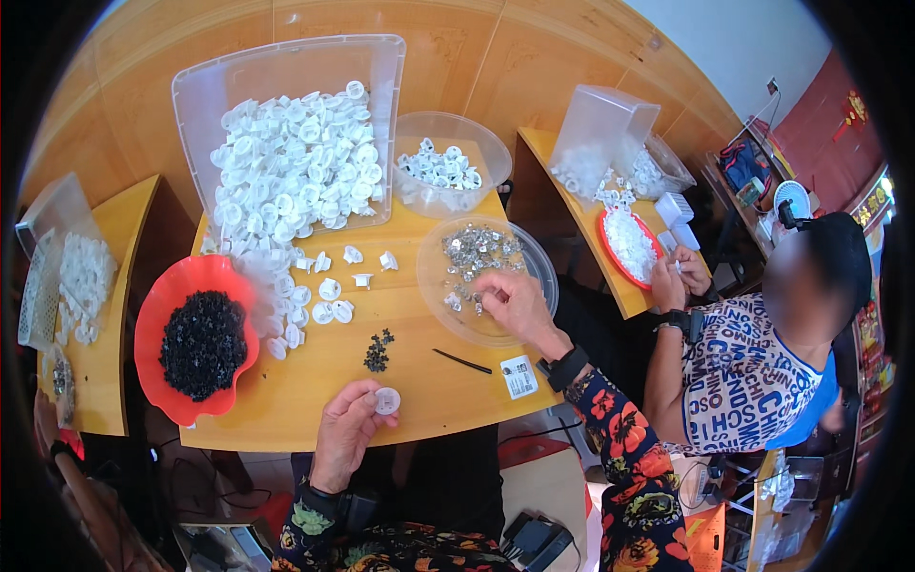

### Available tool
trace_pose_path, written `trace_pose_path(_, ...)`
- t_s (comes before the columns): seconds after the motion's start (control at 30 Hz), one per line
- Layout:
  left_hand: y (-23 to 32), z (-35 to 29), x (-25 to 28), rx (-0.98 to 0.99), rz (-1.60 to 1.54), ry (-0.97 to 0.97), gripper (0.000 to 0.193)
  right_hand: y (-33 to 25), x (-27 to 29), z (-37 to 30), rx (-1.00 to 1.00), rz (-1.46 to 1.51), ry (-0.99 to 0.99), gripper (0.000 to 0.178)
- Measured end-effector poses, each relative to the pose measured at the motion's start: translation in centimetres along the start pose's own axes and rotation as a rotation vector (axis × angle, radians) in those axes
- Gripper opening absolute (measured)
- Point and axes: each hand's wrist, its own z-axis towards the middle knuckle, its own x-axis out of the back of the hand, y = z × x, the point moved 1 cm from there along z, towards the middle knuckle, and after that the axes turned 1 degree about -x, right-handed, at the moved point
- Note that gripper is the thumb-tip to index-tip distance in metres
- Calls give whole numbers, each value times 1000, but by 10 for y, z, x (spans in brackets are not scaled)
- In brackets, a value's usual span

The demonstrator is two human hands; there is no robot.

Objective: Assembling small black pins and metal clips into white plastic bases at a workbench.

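Note:
My left hand (pixel 346 425) is at the table's near edge, thumb and fingers closed on a small white round plastic part (pixel 386 401) whose flat face points up. My right hand (pixel 519 307) reaches into a shallow clear bowl (pixel 537 262) of small shiny metal pieces (pixel 481 250). Its fingers are bent together at the bowl's left side; whatever they pinch is hidden. Between the hands lies a little pile of small black parts (pixel 378 351). Several white plastic parts (pixel 330 288) are scattered beyond it, spilling from a large tilted clear bin (pixel 389 124).
A red scalloped bowl (pixel 152 357) of black parts stands at left. Behind is a clear round tub (pixel 491 157) of white parts. A black stick (pixel 462 361) and a white card (pixel 519 377) lie near my right wrist. A co-worker (pixel 748 372) handles parts at right; another person's arm (pixel 81 496) shows at left.

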Motion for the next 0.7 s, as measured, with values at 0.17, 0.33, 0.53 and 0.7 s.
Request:
trace_pose_path(0.17, -1, 0, 1, 3, -1, -4, 18, -5, -11, -5, 67, -51, -45, 11)
trace_pose_path(0.33, 0, -2, 0, 6, -2, 1, 18, -9, -24, -2, 212, -232, -28, 11)
trace_pose_path(0.53, -2, -1, 3, 8, 4, -29, 18, -9, -29, -7, 237, -312, 62, 8)
trace_pose_path(0.7, -4, 0, 3, 5, 13, -32, 19, -1, -12, -7, 60, -136, 26, 10)
